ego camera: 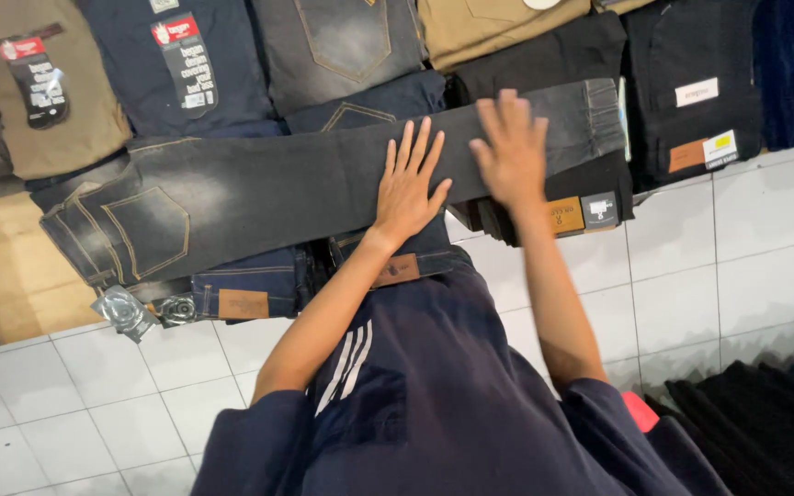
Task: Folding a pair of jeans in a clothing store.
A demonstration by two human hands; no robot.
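Both hands lie flat on a pair of faded black jeans (259, 197) stretched lengthwise across a display of folded trousers. The left hand (408, 188) rests palm down near the middle of the leg, fingers spread and straight, pinching nothing. The right hand (511, 152), just beside it and slightly blurred, is also open and pressed onto the denim, closer to the elastic cuff (599, 115) at the leg's end. The waist end of the jeans, with its stitched back pocket (144, 230), lies off to the left, over a stack of folded dark blue jeans (250, 294) carrying a brown leather patch. Beyond the stretched pair lie folded tan trousers (498, 28), navy jeans (186, 64) with hang tags, and black jeans (691, 92). The stacks sit low beside a white tiled floor (691, 276). The person wears a dark navy short-sleeved shirt (434, 395).
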